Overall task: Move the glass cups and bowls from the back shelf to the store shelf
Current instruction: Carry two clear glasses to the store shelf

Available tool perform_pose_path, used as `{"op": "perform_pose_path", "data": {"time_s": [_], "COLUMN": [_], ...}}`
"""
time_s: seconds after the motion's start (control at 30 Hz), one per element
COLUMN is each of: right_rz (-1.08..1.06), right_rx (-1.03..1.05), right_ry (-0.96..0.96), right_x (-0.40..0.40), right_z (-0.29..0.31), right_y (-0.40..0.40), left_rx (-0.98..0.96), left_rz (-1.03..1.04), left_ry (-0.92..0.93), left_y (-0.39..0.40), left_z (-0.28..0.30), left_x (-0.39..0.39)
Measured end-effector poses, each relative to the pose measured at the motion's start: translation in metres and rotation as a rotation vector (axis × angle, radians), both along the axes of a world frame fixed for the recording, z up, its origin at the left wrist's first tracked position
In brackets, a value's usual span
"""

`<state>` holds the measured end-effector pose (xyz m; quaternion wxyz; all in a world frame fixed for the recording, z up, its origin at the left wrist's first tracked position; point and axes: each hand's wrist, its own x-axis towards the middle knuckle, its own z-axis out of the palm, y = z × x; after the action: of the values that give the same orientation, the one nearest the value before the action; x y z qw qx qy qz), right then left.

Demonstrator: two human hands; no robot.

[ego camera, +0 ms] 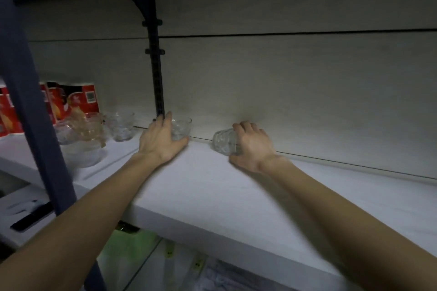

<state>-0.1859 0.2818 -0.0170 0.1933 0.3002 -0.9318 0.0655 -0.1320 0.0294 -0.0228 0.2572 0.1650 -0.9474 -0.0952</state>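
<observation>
- Wide white shelf (236, 196) fills the middle of the view, running back to a pale panel wall (283, 82).
- Dark post (35, 113) cuts down the left side, close to the camera and blurred.
- A black upright (157, 78) with a curved bracket stands against the wall, just behind the left hand.
- Red packets (71, 99) line the far left of the shelf, against the wall.
- In front of them sits a cluster of glassware: a large bowl (82, 149) nearest the edge, smaller glass pieces (118, 127) behind it, too blurred to count.
- Both bare arms reach in over the shelf.
- Left hand (160, 137): fingers wrap the far side and thumb the near side of an upright cup (182, 128), which stands on the shelf at the back, by the upright's foot. That grip is closed on the cup.
- Right hand (251, 146): fingers curl over a second cup, the tilted cup (224, 141), which leans over to the left, near the wall. That grip is clamped on it too.
- The two cups are apart, with bare shelf between them.
- Down at lower left, a dark flat object (30, 218) lies on a lower surface.
</observation>
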Motion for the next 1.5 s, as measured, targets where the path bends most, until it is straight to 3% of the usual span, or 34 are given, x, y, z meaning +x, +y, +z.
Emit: {"op": "perform_pose_path", "data": {"time_s": [0.23, 0.5, 0.63, 0.73, 1.0, 1.23, 1.37, 1.5], "right_rz": [-0.128, -0.279, -0.297, -0.290, -0.259, -0.354, -0.509, -0.635], "right_rx": [0.018, -0.132, -0.285, -0.525, -1.127, -1.184, -1.235, -1.256], "right_ry": [-0.033, -0.175, -0.136, -0.068, 0.148, 0.378, 0.455, 0.459], "right_x": [0.012, 0.059, 0.090, 0.120, 0.241, 0.369, 0.422, 0.451], "right_z": [0.008, 0.016, 0.008, 0.005, -0.004, -0.053, -0.069, -0.059], "right_y": [-0.010, 0.012, 0.048, 0.088, 0.233, 0.391, 0.482, 0.562], "left_rx": [0.202, 0.389, 0.529, 0.685, 0.930, 0.885, 0.728, 0.715], "left_rz": [-0.118, -0.286, -0.354, -0.432, -0.790, -1.090, -1.254, -1.307], "left_ry": [0.100, 0.039, 0.070, 0.178, 0.358, 0.437, 0.368, 0.300], "left_y": [-0.009, 0.022, 0.044, 0.076, 0.255, 0.444, 0.543, 0.633], "left_z": [-0.002, 0.009, 0.015, 0.020, 0.036, 0.003, -0.017, -0.023], "left_x": [-0.026, -0.017, -0.002, 0.017, 0.116, 0.216, 0.264, 0.292]}}
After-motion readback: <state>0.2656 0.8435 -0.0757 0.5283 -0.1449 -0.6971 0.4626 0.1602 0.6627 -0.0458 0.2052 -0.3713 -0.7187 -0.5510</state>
